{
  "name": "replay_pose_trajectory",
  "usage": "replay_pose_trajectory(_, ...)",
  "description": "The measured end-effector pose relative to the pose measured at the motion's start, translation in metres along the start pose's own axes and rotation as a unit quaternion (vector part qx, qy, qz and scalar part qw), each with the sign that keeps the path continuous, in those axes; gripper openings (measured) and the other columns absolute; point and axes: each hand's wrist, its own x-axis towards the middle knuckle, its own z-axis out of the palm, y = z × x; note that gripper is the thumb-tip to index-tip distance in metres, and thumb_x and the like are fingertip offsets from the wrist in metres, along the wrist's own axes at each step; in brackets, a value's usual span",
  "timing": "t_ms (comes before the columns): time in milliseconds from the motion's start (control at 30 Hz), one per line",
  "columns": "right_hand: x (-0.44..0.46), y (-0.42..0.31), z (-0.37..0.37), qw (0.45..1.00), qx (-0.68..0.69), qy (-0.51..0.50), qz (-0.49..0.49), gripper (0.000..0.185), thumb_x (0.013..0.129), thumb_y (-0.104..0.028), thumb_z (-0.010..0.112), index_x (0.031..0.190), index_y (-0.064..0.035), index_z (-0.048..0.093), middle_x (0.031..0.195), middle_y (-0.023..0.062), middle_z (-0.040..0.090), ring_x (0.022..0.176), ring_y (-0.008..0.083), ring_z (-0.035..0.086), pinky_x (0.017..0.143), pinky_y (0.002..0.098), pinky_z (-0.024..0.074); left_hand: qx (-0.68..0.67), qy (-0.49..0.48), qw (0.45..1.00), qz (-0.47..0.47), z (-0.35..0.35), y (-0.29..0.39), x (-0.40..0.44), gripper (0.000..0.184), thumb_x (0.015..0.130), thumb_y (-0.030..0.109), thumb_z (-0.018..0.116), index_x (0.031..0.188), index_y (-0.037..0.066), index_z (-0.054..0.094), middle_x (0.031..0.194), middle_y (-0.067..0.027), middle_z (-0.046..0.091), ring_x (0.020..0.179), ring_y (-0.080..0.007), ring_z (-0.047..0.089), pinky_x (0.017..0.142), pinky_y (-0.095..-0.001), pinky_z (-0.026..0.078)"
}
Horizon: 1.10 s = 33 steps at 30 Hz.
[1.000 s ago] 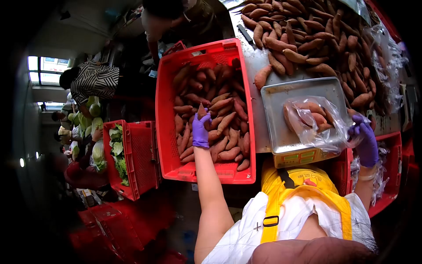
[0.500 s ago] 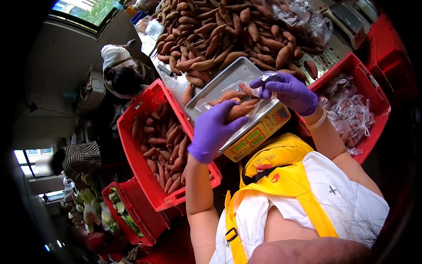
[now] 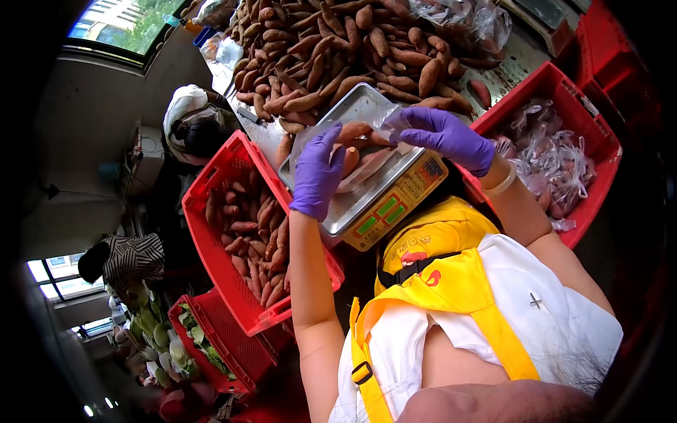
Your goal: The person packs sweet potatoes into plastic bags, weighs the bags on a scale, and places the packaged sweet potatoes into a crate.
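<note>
A clear plastic bag (image 3: 370, 166) with several sweet potatoes (image 3: 352, 132) in it is held over the metal pan of a yellow digital scale (image 3: 402, 204). My left hand (image 3: 316, 173), in a purple glove, is closed on the bag's left side, fingers pointing up and thumb against it. On the other side my right hand (image 3: 451, 137), also gloved in purple, pinches the bag's upper right edge. Its fingertips are partly covered by the plastic. Whether the bag touches the pan I cannot tell.
A large sweet potato pile (image 3: 317, 56) covers the table ahead. One red crate (image 3: 257, 321) at left holds loose sweet potatoes; another red crate (image 3: 596, 190) at right holds filled bags. Loose plastic bags (image 3: 486, 25) lie at the back right. A person (image 3: 194, 127) bends at the left.
My left hand has shifted from lying over the sweet potatoes to the bag's left side, fingers now upright. My right hand has lowered its fingers onto the bag's edge. The camera view has shifted slightly.
</note>
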Motion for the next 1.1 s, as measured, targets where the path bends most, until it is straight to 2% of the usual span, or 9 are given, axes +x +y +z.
replay_pose_trajectory(167,-0.005,0.015,-0.033,0.995,-0.059,0.068,-0.052,0.036,0.093,-0.025,0.064,0.123,-0.0047,0.057,0.115,0.001,0.061,0.105,0.0087,0.056,0.096,0.0234,0.044,0.039,0.266,0.962,-0.049,-0.034,0.028,-0.04,0.039,0.086,0.001,0.064,0.125,0.001,0.059,0.117,-0.0121,0.066,0.098,-0.0232,0.065,0.087,-0.0328,0.05)
replay_pose_trajectory(367,-0.007,0.012,-0.037,0.995,-0.046,0.069,-0.05,0.041,0.094,-0.026,0.062,0.126,-0.0022,0.054,0.115,0.0039,0.061,0.109,0.0103,0.057,0.096,0.0231,0.0447,0.053,0.317,0.943,-0.082,-0.035,0.023,-0.076,0.036,0.092,0.002,0.059,0.127,-0.004,0.055,0.128,-0.0133,0.059,0.108,-0.0155,0.06,0.094,-0.0286,0.048)
replay_pose_trajectory(600,0.016,0.004,-0.009,0.98,-0.102,0.109,-0.135,0.048,0.092,-0.026,0.066,0.132,-0.0044,0.05,0.121,0.0044,0.058,0.114,0.0124,0.055,0.096,0.025,0.0443,0.198,0.282,0.936,-0.072,-0.018,0.036,-0.058,0.062,0.082,0.025,0.073,0.134,0.0,0.05,0.13,-0.0171,0.055,0.12,-0.0319,0.052,0.104,-0.0393,0.038)
replay_pose_trajectory(700,0.032,0.005,0.017,0.931,-0.263,0.15,-0.207,0.067,0.084,-0.039,0.073,0.135,-0.005,0.047,0.127,0.0097,0.056,0.117,0.0196,0.054,0.099,0.0317,0.0434,0.271,0.241,0.931,-0.048,0.0,0.043,-0.043,0.079,0.079,0.036,0.075,0.141,0.002,0.04,0.139,-0.0186,0.046,0.129,-0.036,0.042,0.108,-0.0441,0.031)
replay_pose_trajectory(800,0.053,0.011,0.03,0.8,-0.483,0.206,-0.289,0.089,0.069,-0.057,0.077,0.134,-0.0038,0.046,0.124,0.018,0.055,0.113,0.0331,0.054,0.1,0.041,0.0396,0.377,0.157,0.907,-0.1,0.014,0.043,-0.035,0.093,0.078,0.044,0.071,0.148,0.004,0.025,0.147,-0.0226,0.031,0.135,-0.0379,0.032,0.111,-0.0468,0.024)
replay_pose_trajectory(900,0.073,0.026,0.027,0.735,-0.599,0.221,-0.229,0.053,0.081,-0.042,0.071,0.115,-0.0024,0.059,0.107,0.0182,0.062,0.1,0.0353,0.059,0.093,0.0419,0.0435,0.557,0.119,0.809,-0.145,0.017,-0.009,-0.049,0.074,0.079,0.033,0.068,0.14,0.003,0.039,0.142,-0.0216,0.04,0.131,-0.0369,0.037,0.108,-0.0466,0.028)
replay_pose_trajectory(967,0.083,0.038,0.011,0.835,-0.506,0.16,-0.143,0.033,0.086,-0.033,0.066,0.098,-0.0019,0.065,0.089,0.017,0.066,0.089,0.0359,0.062,0.084,0.0398,0.0476,0.539,0.11,0.808,-0.21,-0.008,-0.031,-0.064,0.048,0.077,0.023,0.066,0.12,0.002,0.058,0.117,-0.0194,0.061,0.11,-0.034,0.055,0.096,-0.0436,0.041)
replay_pose_trajectory(1033,0.074,0.023,0.013,0.984,-0.153,0.032,-0.088,0.02,0.09,-0.019,0.061,0.095,-0.0009,0.068,0.086,0.0104,0.068,0.087,0.0228,0.066,0.08,0.0336,0.0511,0.458,0.057,0.813,-0.354,-0.038,-0.015,-0.057,0.021,0.078,0.017,0.063,0.091,0.002,0.068,0.084,-0.0116,0.069,0.082,-0.0265,0.064,0.079,-0.0383,0.05)
replay_pose_trajectory(1100,0.08,0.014,0.014,0.983,0.073,-0.121,-0.117,0.019,0.092,-0.013,0.056,0.099,0.0007,0.067,0.094,0.0085,0.067,0.091,0.0174,0.065,0.086,0.031,0.0506,0.039,0.222,0.917,-0.33,-0.045,-0.025,-0.056,0.015,0.08,0.012,0.058,0.078,0.0,0.068,0.07,-0.0068,0.067,0.068,-0.0202,0.064,0.067,-0.0333,0.051)
